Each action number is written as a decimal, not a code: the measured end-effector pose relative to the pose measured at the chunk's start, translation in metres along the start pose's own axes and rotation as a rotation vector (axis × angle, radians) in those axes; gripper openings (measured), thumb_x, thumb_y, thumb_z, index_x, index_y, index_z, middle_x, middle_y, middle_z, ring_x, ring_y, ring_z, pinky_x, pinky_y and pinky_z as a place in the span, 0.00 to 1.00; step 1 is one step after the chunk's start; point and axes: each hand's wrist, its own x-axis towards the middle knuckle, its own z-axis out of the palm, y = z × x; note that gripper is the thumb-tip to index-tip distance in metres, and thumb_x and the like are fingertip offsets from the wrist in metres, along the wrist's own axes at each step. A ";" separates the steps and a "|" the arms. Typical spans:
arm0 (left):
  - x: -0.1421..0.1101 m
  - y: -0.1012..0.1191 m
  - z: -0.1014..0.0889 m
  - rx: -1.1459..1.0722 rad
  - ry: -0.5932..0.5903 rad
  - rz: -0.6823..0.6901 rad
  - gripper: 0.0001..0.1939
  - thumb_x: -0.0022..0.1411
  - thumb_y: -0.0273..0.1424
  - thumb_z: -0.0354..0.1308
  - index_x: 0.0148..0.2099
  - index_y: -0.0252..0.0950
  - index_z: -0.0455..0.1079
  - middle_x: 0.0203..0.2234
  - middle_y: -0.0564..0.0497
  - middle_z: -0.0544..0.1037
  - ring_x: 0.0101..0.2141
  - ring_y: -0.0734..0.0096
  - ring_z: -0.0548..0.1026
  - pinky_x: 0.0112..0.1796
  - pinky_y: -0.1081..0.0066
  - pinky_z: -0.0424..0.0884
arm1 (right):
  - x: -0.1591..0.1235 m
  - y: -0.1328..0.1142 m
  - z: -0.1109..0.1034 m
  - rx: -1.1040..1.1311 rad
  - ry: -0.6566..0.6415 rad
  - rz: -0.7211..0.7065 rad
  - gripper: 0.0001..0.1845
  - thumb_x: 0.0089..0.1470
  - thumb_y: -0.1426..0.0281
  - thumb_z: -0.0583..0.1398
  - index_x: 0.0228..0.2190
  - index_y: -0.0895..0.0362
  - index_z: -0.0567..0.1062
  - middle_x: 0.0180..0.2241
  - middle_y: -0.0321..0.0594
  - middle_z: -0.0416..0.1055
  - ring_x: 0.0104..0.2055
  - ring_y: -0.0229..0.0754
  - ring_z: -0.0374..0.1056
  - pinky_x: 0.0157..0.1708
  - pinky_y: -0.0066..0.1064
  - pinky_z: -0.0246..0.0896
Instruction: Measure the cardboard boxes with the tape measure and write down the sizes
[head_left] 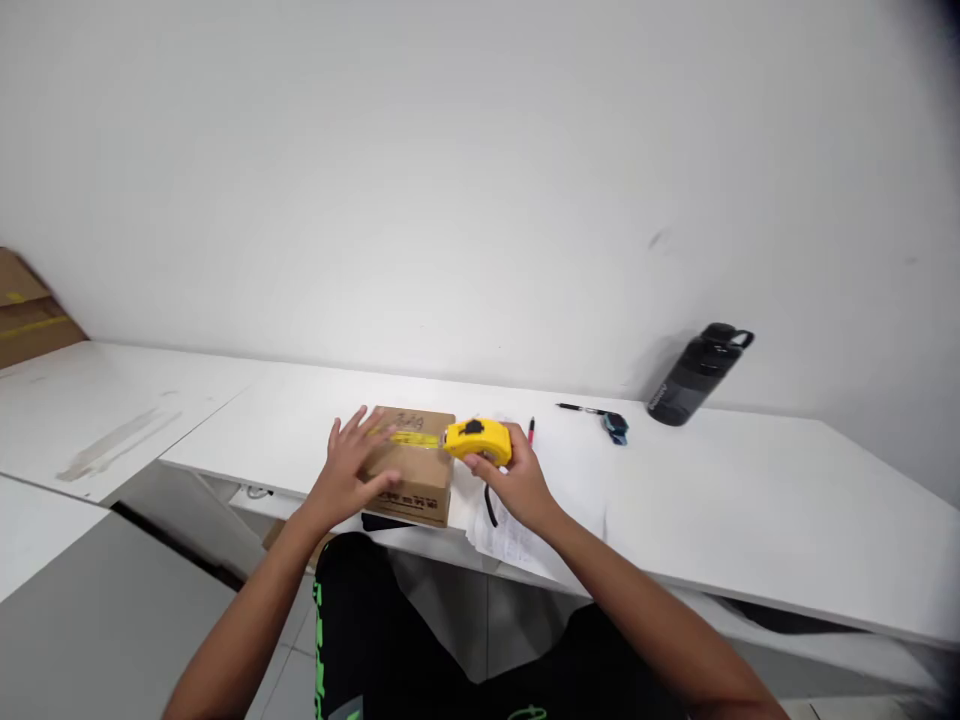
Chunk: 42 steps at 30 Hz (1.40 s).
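A small brown cardboard box (412,468) with dark printing sits near the front edge of the white table. My right hand (521,485) is wrapped round a yellow tape measure (480,440) at the box's right side. Its yellow blade (415,439) runs out leftward across the top of the box. My left hand (352,470) lies over the box's left part with fingers spread, its fingertips by the end of the blade. Whether those fingertips press on the blade is blurred.
Papers (517,535) lie right of the box under my right hand, with a red pen (531,430) behind. Farther right are a black pen (581,408), a dark watch (616,427) and a black bottle (694,375). Cardboard boxes (34,315) stand far left; a wall closes the back.
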 end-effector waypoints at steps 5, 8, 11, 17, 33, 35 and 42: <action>0.013 -0.001 -0.020 -0.558 0.282 -0.475 0.30 0.66 0.54 0.41 0.46 0.34 0.71 0.39 0.43 0.78 0.43 0.59 0.75 0.50 0.59 0.67 | 0.042 -0.023 0.055 -0.037 -0.128 -0.070 0.29 0.47 0.53 0.66 0.46 0.52 0.65 0.39 0.38 0.73 0.37 0.43 0.71 0.35 0.35 0.68; 0.024 0.008 -0.032 -0.802 0.096 -0.466 0.31 0.64 0.56 0.43 0.38 0.34 0.71 0.29 0.47 0.75 0.34 0.64 0.73 0.43 0.64 0.69 | 0.045 -0.035 0.072 -0.185 -0.204 -0.157 0.30 0.47 0.52 0.66 0.47 0.50 0.65 0.41 0.38 0.74 0.40 0.45 0.71 0.39 0.37 0.67; 0.027 0.021 -0.039 -0.948 -0.025 -0.414 0.26 0.62 0.54 0.49 0.29 0.35 0.67 0.22 0.52 0.68 0.28 0.69 0.67 0.34 0.68 0.66 | 0.036 -0.044 0.075 -0.307 -0.235 -0.205 0.30 0.49 0.51 0.65 0.48 0.50 0.64 0.41 0.39 0.74 0.40 0.47 0.71 0.40 0.40 0.66; 0.028 0.012 -0.036 -0.997 -0.056 -0.470 0.22 0.59 0.47 0.57 0.24 0.36 0.62 0.19 0.56 0.60 0.22 0.76 0.58 0.25 0.73 0.56 | 0.016 -0.045 0.043 -0.500 -0.200 -0.205 0.28 0.49 0.51 0.64 0.48 0.50 0.67 0.41 0.42 0.75 0.38 0.49 0.72 0.35 0.39 0.66; 0.054 -0.048 0.020 -0.618 -0.260 -0.688 0.20 0.51 0.48 0.60 0.31 0.37 0.63 0.28 0.53 0.70 0.31 0.66 0.67 0.32 0.70 0.60 | 0.018 -0.015 -0.034 -0.740 -0.315 -0.043 0.24 0.54 0.56 0.60 0.51 0.48 0.65 0.39 0.37 0.76 0.36 0.46 0.72 0.32 0.35 0.63; 0.054 -0.049 0.021 -0.588 -0.278 -0.711 0.21 0.51 0.49 0.60 0.33 0.37 0.64 0.29 0.52 0.70 0.32 0.65 0.68 0.32 0.70 0.61 | 0.017 -0.012 -0.035 -0.729 -0.309 -0.037 0.24 0.55 0.55 0.60 0.51 0.48 0.64 0.39 0.37 0.76 0.36 0.46 0.72 0.31 0.35 0.62; 0.055 -0.049 0.020 -0.587 -0.283 -0.539 0.18 0.58 0.48 0.53 0.29 0.38 0.59 0.29 0.53 0.68 0.32 0.66 0.66 0.33 0.70 0.62 | 0.012 -0.006 -0.036 -0.725 -0.269 -0.005 0.26 0.54 0.55 0.60 0.52 0.48 0.64 0.41 0.38 0.76 0.36 0.48 0.72 0.32 0.36 0.63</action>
